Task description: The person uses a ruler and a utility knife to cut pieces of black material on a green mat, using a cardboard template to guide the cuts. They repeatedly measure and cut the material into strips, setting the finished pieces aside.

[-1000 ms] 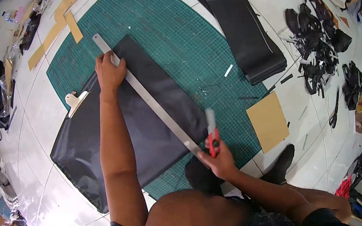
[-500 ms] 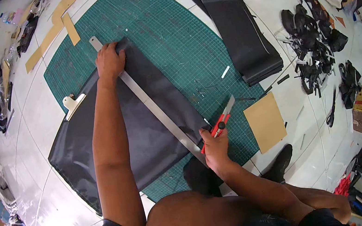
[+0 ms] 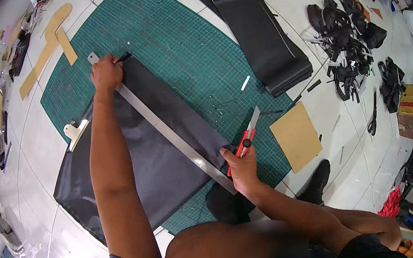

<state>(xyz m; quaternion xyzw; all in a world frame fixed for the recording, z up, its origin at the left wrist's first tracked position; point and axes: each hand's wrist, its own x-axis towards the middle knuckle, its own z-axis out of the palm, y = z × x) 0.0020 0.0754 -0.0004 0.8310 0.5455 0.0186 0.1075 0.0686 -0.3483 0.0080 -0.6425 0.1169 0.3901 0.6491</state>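
A sheet of black fabric (image 3: pixel 151 153) lies over the green cutting mat (image 3: pixel 179 53), with a long steel ruler (image 3: pixel 164 130) slanting across it. My left hand (image 3: pixel 106 73) is at the ruler's far end, fingers closed at the fabric's far edge, where a small dark flap sticks up beside the thumb. In my right hand (image 3: pixel 244 168) is a red snap-off utility knife (image 3: pixel 244 147), its blade out and pointing away from me, up off the mat. That hand is by the ruler's near end and the fabric's right edge. A metal bulldog clip (image 3: pixel 77 133) grips the fabric's left edge.
Folded black material (image 3: pixel 261 30) lies at the mat's upper right. A tan card (image 3: pixel 296 137) overlaps the mat's right edge. Tan templates (image 3: pixel 47 48) lie at upper left. Black scraps (image 3: pixel 347 49) and scissors (image 3: pixel 372 115) are on the tiles at right. My feet are near the mat.
The view has shifted slightly. My left hand has drawn its fingers together at the fabric's far edge, and a dark flap now shows there. My right hand still holds the knife.
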